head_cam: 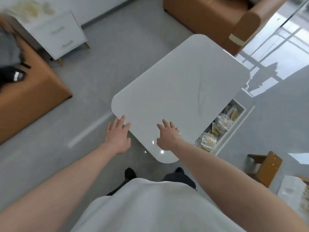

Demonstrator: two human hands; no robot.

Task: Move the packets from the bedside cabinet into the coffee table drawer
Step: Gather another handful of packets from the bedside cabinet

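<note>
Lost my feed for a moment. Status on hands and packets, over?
Left grip open, empty. Right grip open, empty, over glossy white coffee table. Clear yellowish packets piled in open white drawer. Nothing in the way.

A pale grey floor (107, 64) runs through the room, glossy enough on the right to mirror a bright window frame (274, 52) and throw back small spots of ceiling light. A tan leather sofa (209, 17) stands at the far side, its rounded arm catching the glare. Another tan upholstered seat (33, 97) fills the left edge, with a dark, blurred bundle (10, 76) lying on it. A white skirting line (103, 17) marks the foot of the far wall. Low on the right sits a small brown wooden stool (267, 166), and just beside it, at the corner, something white and blurred I can't make out.
</note>
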